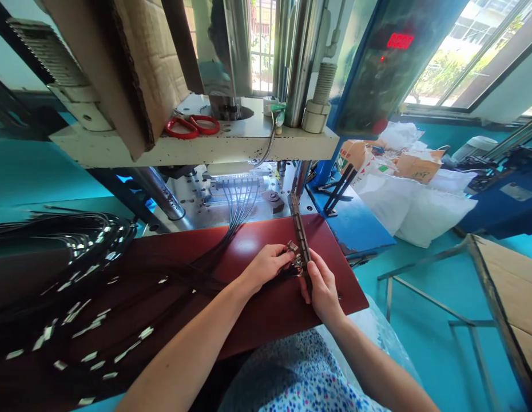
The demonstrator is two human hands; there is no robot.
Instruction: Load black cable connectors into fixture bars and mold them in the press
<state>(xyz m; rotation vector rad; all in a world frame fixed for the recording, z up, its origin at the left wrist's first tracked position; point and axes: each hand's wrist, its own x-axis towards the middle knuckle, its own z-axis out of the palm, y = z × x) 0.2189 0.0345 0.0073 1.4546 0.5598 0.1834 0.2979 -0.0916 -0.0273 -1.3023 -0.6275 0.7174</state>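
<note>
My right hand (324,289) is wrapped round the lower end of a long, dark metal bar (301,234) with notches along it, tilted over the red-brown board (244,249). Close against the bar's left side, my left hand (270,264) pinches a cluster of small metal connector pieces (294,252). Whether these pieces are fixed to the bar I cannot tell. Black cables (206,274) run on the board behind my left hand. Several thin grey wires (240,209) lead from there into the metal mould (235,189) of the press.
Red-handled scissors (192,126) and a cardboard sheet (150,68) rest on the press plate (249,146). Bundled black cables with white tags (90,286) cover the left side. A control box (377,68) with red digits, white sacks (433,212) and a metal-framed stand (476,286) are at right.
</note>
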